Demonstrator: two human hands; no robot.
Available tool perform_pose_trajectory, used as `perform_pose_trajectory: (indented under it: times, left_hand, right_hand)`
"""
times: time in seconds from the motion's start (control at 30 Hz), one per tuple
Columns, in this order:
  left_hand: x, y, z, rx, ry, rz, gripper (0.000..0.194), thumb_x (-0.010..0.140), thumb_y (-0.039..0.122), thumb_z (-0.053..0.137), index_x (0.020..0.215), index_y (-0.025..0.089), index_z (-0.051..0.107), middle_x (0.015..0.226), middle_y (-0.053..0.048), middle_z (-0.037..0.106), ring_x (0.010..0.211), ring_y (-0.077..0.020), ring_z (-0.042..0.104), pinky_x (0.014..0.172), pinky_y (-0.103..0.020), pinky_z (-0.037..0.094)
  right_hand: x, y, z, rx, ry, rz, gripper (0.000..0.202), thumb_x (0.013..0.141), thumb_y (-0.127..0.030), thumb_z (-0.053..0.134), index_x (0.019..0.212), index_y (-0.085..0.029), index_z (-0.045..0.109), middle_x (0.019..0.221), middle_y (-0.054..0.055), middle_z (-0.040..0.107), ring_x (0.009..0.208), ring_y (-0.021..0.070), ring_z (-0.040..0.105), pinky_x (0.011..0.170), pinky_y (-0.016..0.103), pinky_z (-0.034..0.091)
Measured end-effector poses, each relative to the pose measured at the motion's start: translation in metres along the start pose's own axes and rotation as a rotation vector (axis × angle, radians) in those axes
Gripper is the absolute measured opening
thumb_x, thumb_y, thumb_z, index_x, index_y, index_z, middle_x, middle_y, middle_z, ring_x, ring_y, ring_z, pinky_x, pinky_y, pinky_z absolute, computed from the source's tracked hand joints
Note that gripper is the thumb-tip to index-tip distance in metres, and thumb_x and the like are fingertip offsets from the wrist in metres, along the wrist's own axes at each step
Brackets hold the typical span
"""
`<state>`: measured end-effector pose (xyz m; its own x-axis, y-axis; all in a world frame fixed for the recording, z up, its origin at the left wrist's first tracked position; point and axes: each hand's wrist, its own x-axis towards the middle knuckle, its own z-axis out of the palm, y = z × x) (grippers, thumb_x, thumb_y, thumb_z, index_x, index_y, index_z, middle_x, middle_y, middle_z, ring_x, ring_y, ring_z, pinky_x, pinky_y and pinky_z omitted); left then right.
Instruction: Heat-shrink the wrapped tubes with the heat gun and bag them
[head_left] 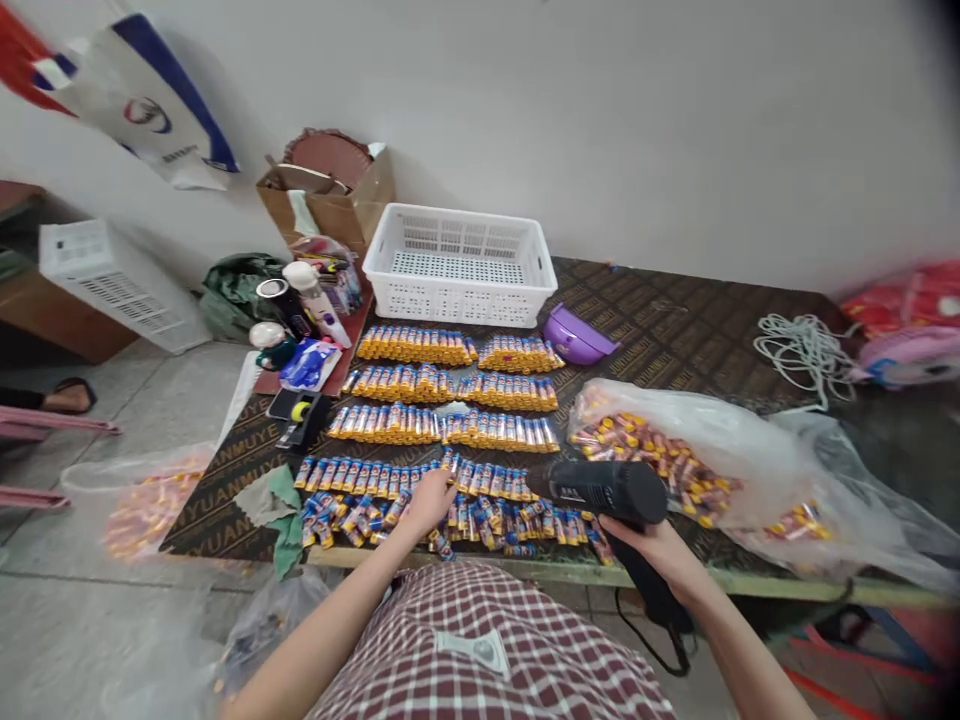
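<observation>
My right hand [651, 548] is wrapped round the handle of a black hair dryer [600, 487], whose nozzle points left over the near rows. The fingers of my left hand [431, 503] are closed at a small blue-and-yellow tube [448, 460] in the front upright row; the fingertips are partly hidden. Similar tubes stand side by side in several rows [390, 423] beyond that. Between the front row and the table edge, loose tubes [487, 520] lie in a jumbled heap, under and beside my left hand.
A white plastic basket [457, 300] and a purple scoop-like bowl [577, 337] stand behind the rows. Right is a clear bag [720, 430] of yellow-ended tubes, with white rope [802, 345] beyond. Left are a tape dispenser [300, 418], green cloth [285, 510] and bottles [315, 300].
</observation>
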<state>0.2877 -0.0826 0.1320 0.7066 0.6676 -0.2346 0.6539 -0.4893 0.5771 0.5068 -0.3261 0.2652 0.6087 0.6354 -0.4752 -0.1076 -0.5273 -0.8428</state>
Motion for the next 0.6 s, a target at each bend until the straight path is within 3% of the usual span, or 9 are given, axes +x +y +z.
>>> perform_pose_trajectory:
  times: [0.1, 0.2, 0.47, 0.6]
  left_hand:
    - [0.013, 0.009, 0.024, 0.036, -0.033, -0.013, 0.030, 0.079, 0.021, 0.045, 0.103, 0.014, 0.061, 0.106, -0.011, 0.063, 0.101, -0.0214, 0.055, 0.089, -0.030, 0.038]
    - [0.025, 0.020, 0.046, 0.084, -0.013, -0.019, 0.037, 0.080, 0.024, 0.045, 0.114, 0.011, 0.053, 0.112, -0.015, 0.057, 0.107, -0.0225, 0.051, 0.091, -0.031, 0.036]
    - [0.044, 0.053, 0.075, 0.303, 0.081, -0.208, 0.064, 0.069, 0.037, 0.056, 0.126, 0.016, 0.036, 0.111, -0.019, 0.047, 0.107, -0.0341, 0.045, 0.082, -0.041, 0.037]
    - [0.049, 0.059, 0.083, 0.313, 0.098, -0.265, 0.065, 0.065, 0.035, 0.059, 0.122, 0.016, 0.036, 0.109, -0.018, 0.047, 0.104, -0.0334, 0.047, 0.079, -0.039, 0.039]
  right_hand:
    - [-0.016, 0.024, -0.028, 0.049, 0.170, 0.094, 0.038, 0.059, -0.045, 0.072, 0.078, -0.012, 0.064, 0.065, 0.006, 0.065, 0.053, 0.0162, 0.056, 0.048, 0.027, 0.043]
    - [-0.026, 0.042, -0.041, 0.135, 0.299, 0.118, 0.043, 0.058, -0.047, 0.072, 0.079, -0.012, 0.064, 0.064, 0.006, 0.065, 0.053, 0.0172, 0.057, 0.048, 0.028, 0.044]
    - [-0.030, 0.063, -0.046, 0.230, 0.425, 0.071, 0.035, 0.054, -0.043, 0.076, 0.070, -0.015, 0.064, 0.059, 0.004, 0.064, 0.055, 0.0191, 0.058, 0.054, 0.030, 0.046]
    - [-0.028, 0.065, -0.042, 0.264, 0.450, 0.081, 0.035, 0.051, -0.043, 0.077, 0.068, -0.015, 0.065, 0.059, 0.005, 0.064, 0.054, 0.0194, 0.057, 0.052, 0.030, 0.047]
